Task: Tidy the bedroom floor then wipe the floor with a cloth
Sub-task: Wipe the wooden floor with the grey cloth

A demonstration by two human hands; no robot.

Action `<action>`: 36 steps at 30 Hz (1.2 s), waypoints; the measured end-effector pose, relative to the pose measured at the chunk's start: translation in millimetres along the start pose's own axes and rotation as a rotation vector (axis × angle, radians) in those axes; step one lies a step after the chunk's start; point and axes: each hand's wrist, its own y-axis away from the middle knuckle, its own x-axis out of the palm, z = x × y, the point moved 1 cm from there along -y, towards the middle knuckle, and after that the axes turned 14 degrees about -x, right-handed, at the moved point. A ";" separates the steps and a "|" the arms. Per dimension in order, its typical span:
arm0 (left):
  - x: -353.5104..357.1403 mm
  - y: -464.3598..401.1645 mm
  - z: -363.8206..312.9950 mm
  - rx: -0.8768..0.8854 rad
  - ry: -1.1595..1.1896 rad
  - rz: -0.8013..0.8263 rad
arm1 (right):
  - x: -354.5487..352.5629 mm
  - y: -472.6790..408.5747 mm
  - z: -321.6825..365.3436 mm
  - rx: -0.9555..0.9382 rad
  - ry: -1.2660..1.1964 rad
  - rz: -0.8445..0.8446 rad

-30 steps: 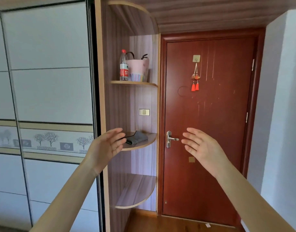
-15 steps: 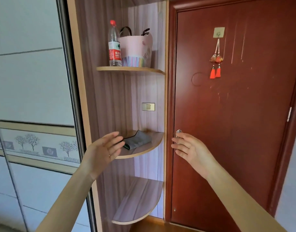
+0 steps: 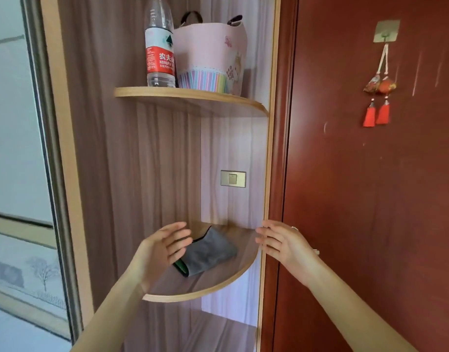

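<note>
A folded grey cloth point(image 3: 208, 251) with a dark green underside lies on the middle corner shelf point(image 3: 205, 290). My left hand point(image 3: 160, 252) hovers at the cloth's left edge, fingers spread, overlapping it from this view; I cannot tell whether it touches. My right hand point(image 3: 284, 242) is held open to the right of the cloth, in front of the shelf's side post, a hand's width away. Neither hand holds anything.
The upper shelf point(image 3: 193, 97) carries a water bottle point(image 3: 159, 44) with a red label and a pink basket point(image 3: 210, 57). A wall switch point(image 3: 233, 178) sits above the cloth. A red door point(image 3: 370, 199) with a hanging tassel charm point(image 3: 378, 97) stands right; a sliding wardrobe point(image 3: 17, 148) left.
The view has closed in on the corner shelves. Both hands have come nearer the cloth, the left one now at its edge, the right one level with the shelf.
</note>
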 end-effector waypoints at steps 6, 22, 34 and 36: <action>-21.8 -93.3 10.6 -0.016 -0.116 -0.055 | 5.8 -91.4 -59.7 0.051 0.036 0.102; -63.4 -234.1 143.4 0.131 -1.607 -0.506 | 3.3 -212.9 -277.1 -0.356 1.321 0.943; -68.4 -225.2 144.0 0.164 -1.584 -0.644 | -15.5 -221.0 -310.8 -0.598 1.218 1.073; -62.8 -220.9 140.6 0.185 -1.548 -0.683 | -19.3 -223.7 -312.0 -0.665 1.223 1.120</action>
